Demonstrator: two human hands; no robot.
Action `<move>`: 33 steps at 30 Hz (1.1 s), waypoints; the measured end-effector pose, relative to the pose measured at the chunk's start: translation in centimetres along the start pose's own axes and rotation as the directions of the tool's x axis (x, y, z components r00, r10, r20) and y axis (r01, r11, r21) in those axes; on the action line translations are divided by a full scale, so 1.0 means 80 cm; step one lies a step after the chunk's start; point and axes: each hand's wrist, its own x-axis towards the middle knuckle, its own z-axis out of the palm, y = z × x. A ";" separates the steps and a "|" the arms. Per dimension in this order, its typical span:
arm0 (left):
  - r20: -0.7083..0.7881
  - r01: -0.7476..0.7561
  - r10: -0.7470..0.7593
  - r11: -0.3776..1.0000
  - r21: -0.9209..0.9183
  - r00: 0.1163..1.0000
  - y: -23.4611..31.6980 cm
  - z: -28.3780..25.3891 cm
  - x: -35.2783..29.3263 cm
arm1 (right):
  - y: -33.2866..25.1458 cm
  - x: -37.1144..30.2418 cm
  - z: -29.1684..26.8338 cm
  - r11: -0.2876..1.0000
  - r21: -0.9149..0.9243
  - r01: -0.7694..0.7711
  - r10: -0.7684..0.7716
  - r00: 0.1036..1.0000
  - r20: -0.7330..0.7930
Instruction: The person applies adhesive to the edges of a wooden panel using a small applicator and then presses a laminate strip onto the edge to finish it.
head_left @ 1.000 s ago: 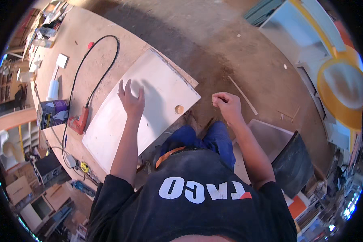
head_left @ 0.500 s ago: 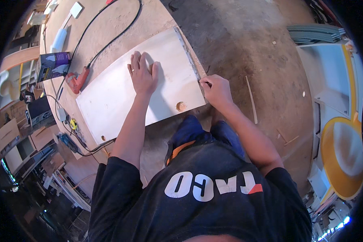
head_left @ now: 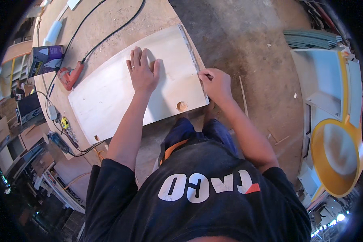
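Note:
A white board [head_left: 109,94] lies on the workbench, with one large round recess and a smaller hole along its near edge. My left hand [head_left: 143,74] rests flat on the board's upper middle, fingers stretched out and a ring on one of them. At the board's right edge, which looks rough and dark in places, my right hand [head_left: 217,84] is closed in a pinch. Its fingertips touch that edge near the front right corner. Whatever they may hold is too small or hidden to make out.
Left of the board lie an orange-red power drill [head_left: 70,76] with a black cord, a dark box [head_left: 46,60], a yellow tape measure [head_left: 64,122] and a blue power tool [head_left: 59,142]. White cabinets [head_left: 320,80] and a round yellow-rimmed piece [head_left: 336,157] stand at the right.
My right hand has shifted slightly along the board's edge, away from the near corner. The left hand stays flat on the board. The whole view has moved a little.

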 end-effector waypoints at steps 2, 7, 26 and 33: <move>0.001 0.002 -0.002 1.000 -0.016 1.000 0.000 -0.002 0.001 | -0.004 0.020 0.004 0.999 -0.031 0.020 -0.020 0.999 -0.029; 0.017 0.027 -0.026 0.999 -0.024 1.000 0.004 -0.006 0.003 | -0.017 0.042 0.012 0.998 0.007 -0.058 0.058 0.998 -0.015; 0.035 0.037 -0.036 0.999 -0.015 0.999 0.007 -0.012 0.004 | -0.039 0.116 0.024 0.996 -0.024 -0.088 0.089 0.996 0.028; 0.031 0.051 -0.050 0.998 -0.026 0.998 0.009 -0.015 0.004 | -0.034 0.123 0.029 0.996 -0.085 -0.038 0.042 0.998 0.039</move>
